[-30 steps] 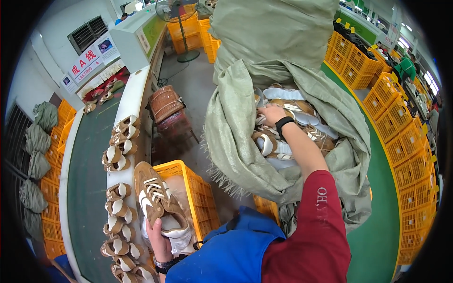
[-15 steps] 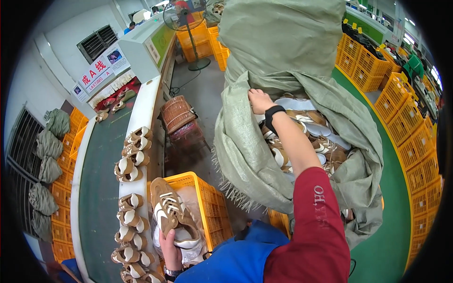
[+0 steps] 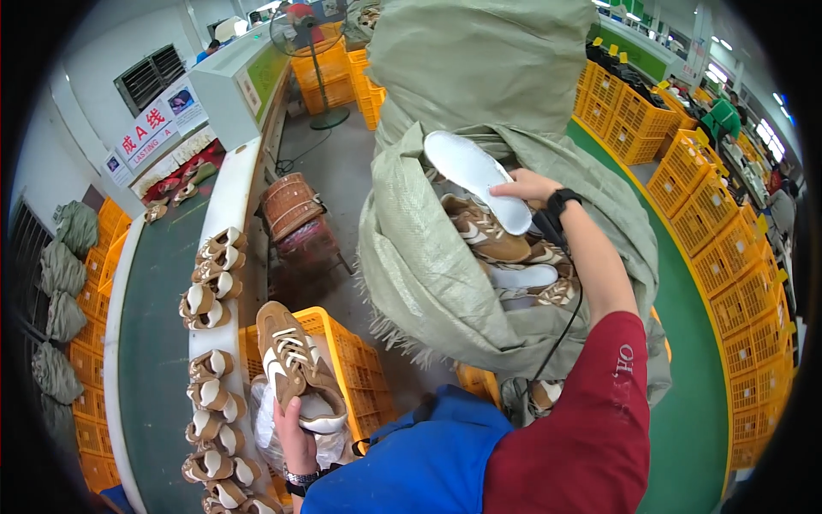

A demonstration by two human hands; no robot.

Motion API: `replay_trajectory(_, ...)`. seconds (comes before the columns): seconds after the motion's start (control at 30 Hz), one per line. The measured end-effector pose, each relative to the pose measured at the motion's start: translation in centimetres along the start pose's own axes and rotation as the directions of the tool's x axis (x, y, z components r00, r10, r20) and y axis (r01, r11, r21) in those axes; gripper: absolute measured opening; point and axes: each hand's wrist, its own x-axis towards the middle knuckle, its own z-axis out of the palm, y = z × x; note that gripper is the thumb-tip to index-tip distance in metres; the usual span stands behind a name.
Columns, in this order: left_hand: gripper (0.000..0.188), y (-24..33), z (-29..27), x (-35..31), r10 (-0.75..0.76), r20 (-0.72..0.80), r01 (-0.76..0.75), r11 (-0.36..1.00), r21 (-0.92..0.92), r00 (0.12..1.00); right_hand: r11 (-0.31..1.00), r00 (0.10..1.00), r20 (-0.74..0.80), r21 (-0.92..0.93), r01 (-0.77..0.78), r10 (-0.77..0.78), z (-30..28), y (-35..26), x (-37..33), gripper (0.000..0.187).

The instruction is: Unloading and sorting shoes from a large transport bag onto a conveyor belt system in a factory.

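My left hand [image 3: 294, 435] is closed on the heel end of a brown suede sneaker [image 3: 294, 355] with white stripes and cream laces, held toe up above a yellow crate [image 3: 351, 360]. Over the mouth of a large green woven sack [image 3: 419, 257], my right hand [image 3: 524, 187] grips a white shoe sole [image 3: 476, 176] by its heel end, thumb on its face. Whether an upper hangs beneath the sole is hidden. Just below it lies a brown sneaker [image 3: 490, 231] among several others in the sack.
Several brown and white shoes [image 3: 208, 390] line the white edge of the conveyor [image 3: 163, 343] at left. A brown basket [image 3: 291, 204] sits on a stool beyond the crate, with a standing fan [image 3: 318, 77] farther back. Stacked yellow crates [image 3: 711, 257] line the right side.
My right hand, earlier on the sack's rim, has moved right and now holds the white sole above the shoes. My left hand still holds the sneaker. The view has shifted slightly.
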Motion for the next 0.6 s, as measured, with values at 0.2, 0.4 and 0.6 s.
replay_trajectory(0.2, 0.046, -0.8, -0.1, 0.9, -0.068, 0.059, 0.073, 0.994, -0.086, 0.996, 0.671, 0.984, -0.148, 0.740, 0.040, 0.104, 2.2, 0.6, -10.2, 0.040)
replay_trajectory(0.4, 0.049, -1.2, 3.0, 2.7, 0.027, 0.214, -0.005, 0.995, -0.102, 0.976, 0.691, 0.839, -0.385, 0.483, 0.538, -0.384, 9.1, -7.3, -16.6, 0.049)
replay_trajectory(0.6, 0.075, -3.3, 5.1, 3.0, 0.181, 0.346, -0.208, 0.977, 0.043, 0.921, 0.482, 0.554, -0.149, -0.702, 0.524, -0.819, 28.5, -14.5, -18.6, 0.042)
